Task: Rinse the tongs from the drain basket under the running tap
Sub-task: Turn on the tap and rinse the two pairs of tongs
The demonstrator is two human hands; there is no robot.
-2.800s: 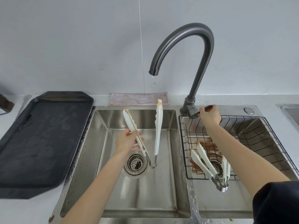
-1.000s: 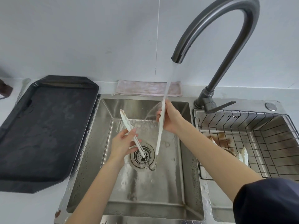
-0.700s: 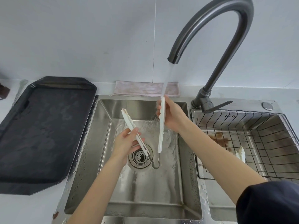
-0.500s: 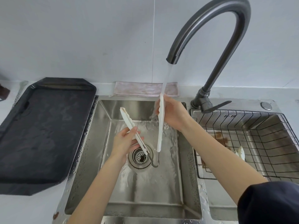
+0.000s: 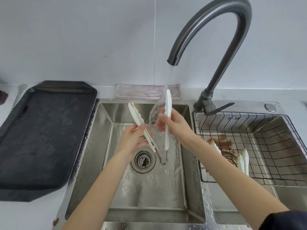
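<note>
White tongs (image 5: 167, 117) with a metal hinge are held spread, tips up, over the left sink bowl. Tap (image 5: 209, 30) water strikes the right arm. More tongs (image 5: 243, 161) lie in the wire drain basket (image 5: 282, 130).

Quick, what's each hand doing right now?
Left hand: grips one arm of the tongs.
Right hand: grips the other arm, under the running tap.

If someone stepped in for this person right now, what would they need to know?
Left hand grips one arm of the white tongs over the left sink basin. Right hand holds the other arm up under the water running from the tap. A brown stain shows on the left arm's tip. More tongs lie in the drain basket, unrinsed. Left: finish this pair, then those.
</note>
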